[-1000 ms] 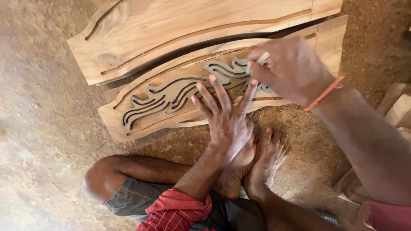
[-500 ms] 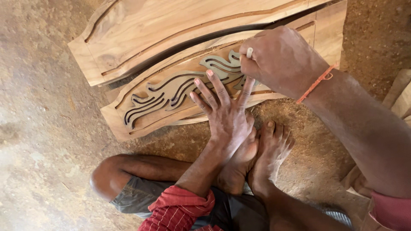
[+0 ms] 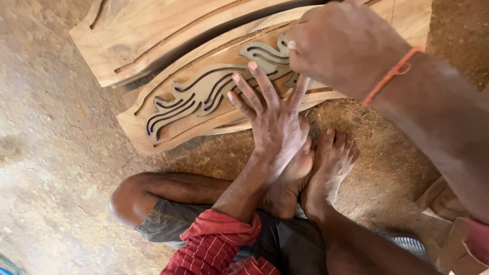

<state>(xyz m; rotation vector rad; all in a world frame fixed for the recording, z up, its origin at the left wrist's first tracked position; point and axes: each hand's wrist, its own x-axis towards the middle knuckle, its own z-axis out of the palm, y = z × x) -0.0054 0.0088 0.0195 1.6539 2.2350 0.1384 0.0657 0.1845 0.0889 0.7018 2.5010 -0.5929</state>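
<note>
While the person sits low on the gritty, sawdust-strewn floor [image 3: 61, 168], the head view shows a carved wooden panel [image 3: 153, 135] lying flat in front of the crossed legs, pale tan, curved along its edges, with a recessed band holding a flat cut-out ornament [image 3: 204, 91] of flowing, wave-like strands, lighter and greyer than the wood around it. The left hand [image 3: 275, 122] is spread wide open, fingers fanned and pressed flat on the ornament and the panel's near edge, gripping nothing. The right hand [image 3: 346, 46] hovers over the right end of the same ornament, curled into a loose fist; a small pale tip shows at its knuckles, perhaps a pencil or a slim tool, though the view is too tight to say. An orange thread bracelet [image 3: 392, 74] circles that wrist. Behind, touching the carved panel's far edge, lies a second wooden panel [image 3: 153, 35], smooth, with a shallow grooved border. Two bare feet [image 3: 316, 168] rest on the dusty ground just below the left hand, and a red striped sleeve [image 3: 214, 244] covers the left forearm.
</note>
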